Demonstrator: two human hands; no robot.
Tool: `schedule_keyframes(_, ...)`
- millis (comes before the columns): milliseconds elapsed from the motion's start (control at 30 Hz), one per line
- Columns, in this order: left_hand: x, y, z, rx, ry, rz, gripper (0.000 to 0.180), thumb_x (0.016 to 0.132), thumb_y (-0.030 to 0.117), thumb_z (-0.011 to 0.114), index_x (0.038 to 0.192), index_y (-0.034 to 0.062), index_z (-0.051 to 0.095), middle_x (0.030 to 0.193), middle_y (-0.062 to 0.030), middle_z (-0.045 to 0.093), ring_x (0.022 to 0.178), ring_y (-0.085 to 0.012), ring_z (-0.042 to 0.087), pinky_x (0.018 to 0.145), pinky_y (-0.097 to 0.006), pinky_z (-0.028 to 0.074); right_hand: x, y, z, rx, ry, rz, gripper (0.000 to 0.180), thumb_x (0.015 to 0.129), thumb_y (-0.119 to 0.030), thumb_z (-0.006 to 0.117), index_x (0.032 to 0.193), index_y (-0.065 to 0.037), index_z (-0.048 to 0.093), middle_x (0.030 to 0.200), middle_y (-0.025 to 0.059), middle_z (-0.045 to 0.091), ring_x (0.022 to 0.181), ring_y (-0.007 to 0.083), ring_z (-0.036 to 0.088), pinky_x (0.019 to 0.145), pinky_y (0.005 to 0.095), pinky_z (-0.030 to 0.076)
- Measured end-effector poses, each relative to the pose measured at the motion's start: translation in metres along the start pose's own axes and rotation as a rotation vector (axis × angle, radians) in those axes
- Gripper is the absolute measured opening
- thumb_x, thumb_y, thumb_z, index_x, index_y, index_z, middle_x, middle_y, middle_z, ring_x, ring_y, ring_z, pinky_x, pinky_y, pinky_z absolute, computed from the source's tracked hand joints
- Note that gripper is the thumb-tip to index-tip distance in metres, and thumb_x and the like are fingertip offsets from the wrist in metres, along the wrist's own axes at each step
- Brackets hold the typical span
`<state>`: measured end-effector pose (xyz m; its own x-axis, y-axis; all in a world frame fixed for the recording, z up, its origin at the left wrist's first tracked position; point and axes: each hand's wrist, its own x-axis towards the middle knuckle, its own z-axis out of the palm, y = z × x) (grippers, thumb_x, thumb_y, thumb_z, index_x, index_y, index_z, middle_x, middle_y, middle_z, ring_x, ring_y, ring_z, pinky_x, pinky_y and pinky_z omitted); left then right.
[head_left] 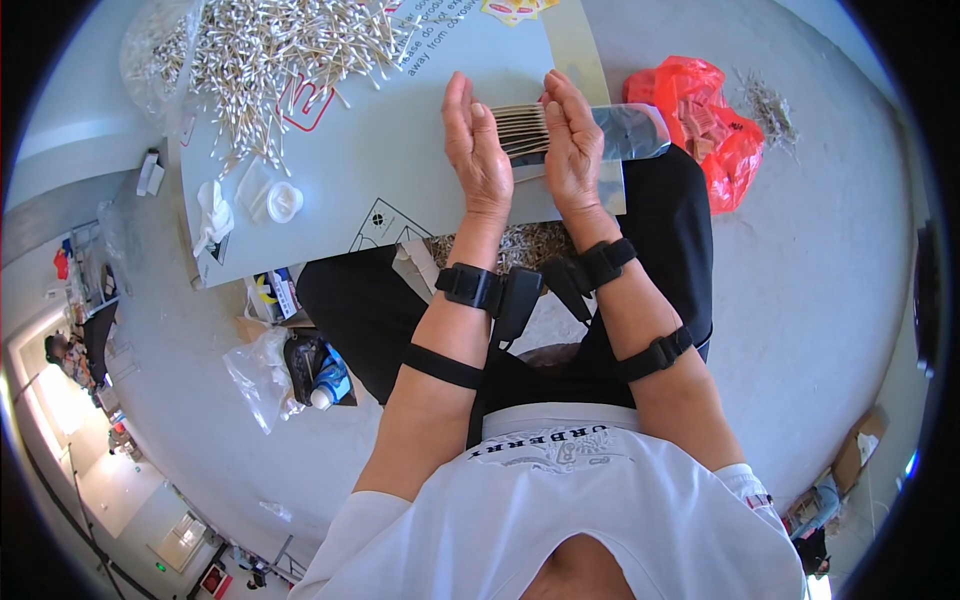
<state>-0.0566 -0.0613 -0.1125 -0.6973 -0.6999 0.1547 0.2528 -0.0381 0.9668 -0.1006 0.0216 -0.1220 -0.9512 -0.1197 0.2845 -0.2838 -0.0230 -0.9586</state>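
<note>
A flat row of cotton swabs (522, 130) with wooden-coloured sticks lies crosswise between my two palms, above the board (400, 165). My left hand (475, 155) presses against the row's left end, fingers upright and close together. At the other end, my right hand (573, 145) cups the swabs, its fingers curled slightly inward. Both hands cover the swab tips. A clear plastic sleeve (635, 132) reaches out to the right from behind my right hand; whether the swabs are inside it I cannot tell. Left of my hands is a large heap of loose cotton swabs (290, 55).
A red plastic bag (735, 150) with pink packets sits right of the board. On the board's left are a small round white container (284, 202) and a crumpled white tissue (213, 215). A blue bottle (331, 380) stands low at left. More sticks lie below the board, between my knees.
</note>
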Motion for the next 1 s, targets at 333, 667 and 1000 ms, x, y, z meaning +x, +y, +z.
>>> schedule_keyframes(333,-0.004,0.041,-0.044,0.966,-0.55,0.264,0.099,0.059,0.013,0.086,0.146,0.0098,0.038,0.159,-0.0185,0.018,0.147,-0.0359,0.018,0.117,-0.046,0.024,0.029,-0.006,-0.037,0.195,-0.233,0.234,0.033,0.102,-0.011,0.048,0.131,0.004,0.055,0.131,0.0119,0.058,0.124,0.0186,0.053,0.108,0.0295,0.041)
schedule_keyframes(667,0.005,0.019,-0.036,0.845,-0.419,0.402,0.071,0.066,0.007,0.079,0.131,0.0059,0.05,0.142,-0.018,0.044,0.133,-0.0381,0.039,0.109,-0.047,0.032,0.008,-0.011,-0.025,0.181,-0.123,0.282,0.031,0.101,-0.008,0.051,0.129,0.003,0.057,0.125,0.0088,0.061,0.115,0.0139,0.057,0.102,0.0261,0.044)
schedule_keyframes(1000,-0.014,0.027,-0.041,0.979,-0.32,0.425,0.021,0.063,0.002,0.077,0.08,0.0092,0.067,0.097,-0.0011,0.06,0.099,-0.0255,0.055,0.083,-0.04,0.041,-0.005,-0.012,-0.032,0.069,-0.125,0.26,0.025,0.093,0.004,0.06,0.118,0.004,0.06,0.111,0.0068,0.064,0.105,0.0126,0.06,0.095,0.0245,0.048)
